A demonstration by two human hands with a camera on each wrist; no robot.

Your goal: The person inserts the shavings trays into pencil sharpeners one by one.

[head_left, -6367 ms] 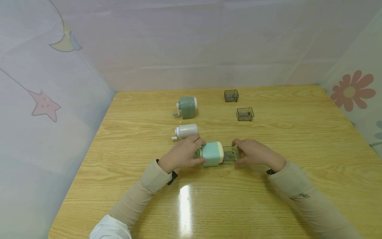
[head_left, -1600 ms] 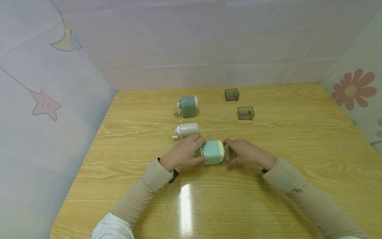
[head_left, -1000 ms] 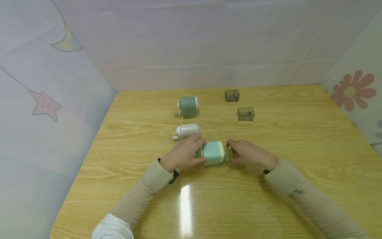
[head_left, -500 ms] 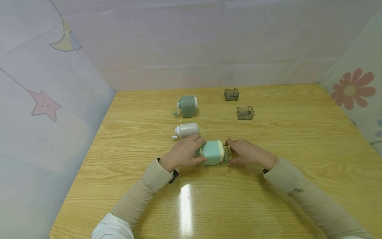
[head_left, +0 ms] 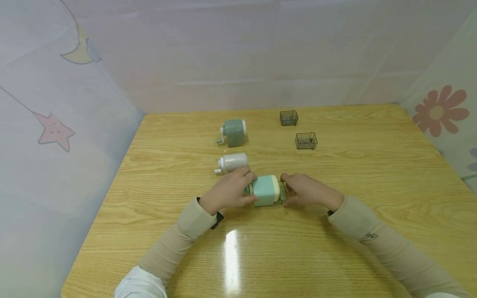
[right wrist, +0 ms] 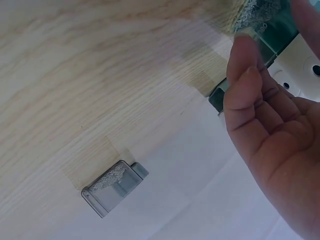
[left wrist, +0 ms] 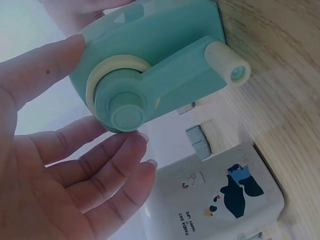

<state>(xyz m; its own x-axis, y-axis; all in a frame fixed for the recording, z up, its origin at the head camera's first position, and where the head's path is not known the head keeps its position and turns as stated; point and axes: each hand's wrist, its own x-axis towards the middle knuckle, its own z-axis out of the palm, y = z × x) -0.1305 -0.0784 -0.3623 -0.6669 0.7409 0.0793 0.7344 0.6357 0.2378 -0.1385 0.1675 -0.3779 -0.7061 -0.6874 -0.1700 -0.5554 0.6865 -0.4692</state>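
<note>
A teal, cream-edged hand-crank pencil sharpener (head_left: 265,190) lies on the table before me. My left hand (head_left: 232,189) grips its crank end, thumb on one side and fingers on the other. The left wrist view shows its crank (left wrist: 175,67) with a cream knob. At the opposite end, a clear shavings drawer (head_left: 283,192) sticks partway out of the sharpener. My right hand (head_left: 309,190) pinches the drawer's outer end between thumb and fingers. Grey shavings (right wrist: 257,15) show inside it in the right wrist view. Its inner part is hidden within the body.
Behind my left hand stands a whitish crank sharpener (head_left: 235,161) with a panda print. A dark green sharpener (head_left: 234,133) is farther back. Two clear drawers with shavings, a nearer one (head_left: 306,141) and a farther one (head_left: 288,118), sit at the back right.
Compared with the earliest frame, my right hand has moved left and the drawer has slid deeper into the teal sharpener. Over the last second only slight motion shows. The left hand keeps its place.
</note>
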